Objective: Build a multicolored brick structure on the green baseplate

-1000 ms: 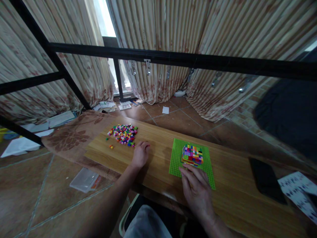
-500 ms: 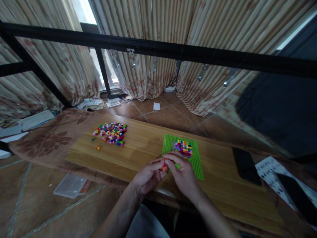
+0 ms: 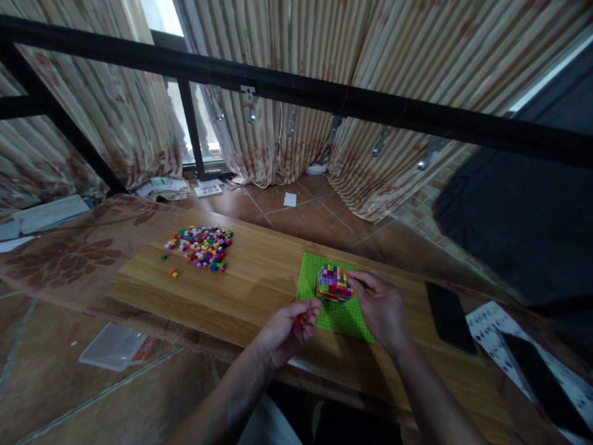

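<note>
A block of many small coloured bricks (image 3: pixel 333 282) stands on the green studded baseplate (image 3: pixel 308 269). At its right side is my right hand (image 3: pixel 380 304), thumb and fingers pinched against its upper right edge; whether a brick is between them is hidden. My left hand (image 3: pixel 288 329) hovers palm up in front of the baseplate's left edge, fingers curled around a few small red and pink bricks (image 3: pixel 301 319). Far to the left a pile of loose coloured bricks (image 3: pixel 201 246) lies on the wooden board (image 3: pixel 259 272).
A dark phone (image 3: pixel 450 316) lies right of the baseplate. Beyond it are a printed sheet (image 3: pixel 491 321) and another dark device (image 3: pixel 546 383). A clear plastic box (image 3: pixel 112 346) is on the floor at left. A black rail (image 3: pixel 296 89) crosses above.
My hands have come apart. The right one has moved right and up to the brick block; the left one stays low, still with small bricks. The view has shifted slightly.
</note>
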`<move>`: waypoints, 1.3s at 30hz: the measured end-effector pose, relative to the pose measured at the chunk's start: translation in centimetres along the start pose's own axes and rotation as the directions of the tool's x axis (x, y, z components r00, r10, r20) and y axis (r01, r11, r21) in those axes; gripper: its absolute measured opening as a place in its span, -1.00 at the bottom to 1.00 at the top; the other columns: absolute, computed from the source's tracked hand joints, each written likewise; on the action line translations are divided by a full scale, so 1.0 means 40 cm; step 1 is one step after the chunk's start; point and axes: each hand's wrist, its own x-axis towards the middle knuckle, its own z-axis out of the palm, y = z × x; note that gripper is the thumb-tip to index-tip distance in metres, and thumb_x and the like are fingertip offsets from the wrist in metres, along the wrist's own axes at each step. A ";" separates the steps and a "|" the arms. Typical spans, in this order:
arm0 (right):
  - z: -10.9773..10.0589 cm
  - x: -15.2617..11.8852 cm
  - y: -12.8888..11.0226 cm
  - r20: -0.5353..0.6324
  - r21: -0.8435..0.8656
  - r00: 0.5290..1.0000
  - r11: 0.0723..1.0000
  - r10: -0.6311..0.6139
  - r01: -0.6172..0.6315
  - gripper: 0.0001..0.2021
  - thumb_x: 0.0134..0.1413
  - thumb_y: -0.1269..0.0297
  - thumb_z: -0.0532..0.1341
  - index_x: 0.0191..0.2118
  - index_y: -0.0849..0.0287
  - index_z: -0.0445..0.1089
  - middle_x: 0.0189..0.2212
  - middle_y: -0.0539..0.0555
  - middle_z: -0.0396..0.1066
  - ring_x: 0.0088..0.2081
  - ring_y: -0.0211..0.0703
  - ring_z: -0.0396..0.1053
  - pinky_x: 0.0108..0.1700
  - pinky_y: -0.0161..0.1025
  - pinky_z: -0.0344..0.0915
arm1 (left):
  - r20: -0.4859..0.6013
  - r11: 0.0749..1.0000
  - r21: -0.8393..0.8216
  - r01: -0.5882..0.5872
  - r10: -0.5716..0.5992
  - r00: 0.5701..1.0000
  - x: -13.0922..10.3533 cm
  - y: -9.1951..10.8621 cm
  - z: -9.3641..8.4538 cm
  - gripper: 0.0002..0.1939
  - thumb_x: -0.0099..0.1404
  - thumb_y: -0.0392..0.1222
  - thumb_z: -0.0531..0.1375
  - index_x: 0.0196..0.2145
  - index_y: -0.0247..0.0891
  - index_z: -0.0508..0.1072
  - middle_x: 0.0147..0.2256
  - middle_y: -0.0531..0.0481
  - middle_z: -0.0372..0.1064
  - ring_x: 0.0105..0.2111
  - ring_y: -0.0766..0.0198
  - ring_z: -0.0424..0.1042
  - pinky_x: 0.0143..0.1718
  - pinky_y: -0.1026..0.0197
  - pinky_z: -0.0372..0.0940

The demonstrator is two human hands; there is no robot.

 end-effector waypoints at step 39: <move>0.059 -0.001 0.006 0.198 -0.575 0.957 0.765 -0.213 0.289 -0.76 0.21 0.32 0.10 -0.18 0.19 0.52 -0.07 0.21 0.37 -0.06 0.04 0.24 -0.05 -0.04 0.30 | 0.455 -0.377 0.881 -0.285 0.509 0.731 0.103 -0.010 0.067 -0.61 0.40 -0.22 -0.10 0.09 -0.26 0.32 -0.12 -0.16 0.50 -0.22 0.16 0.52 -0.15 0.16 0.39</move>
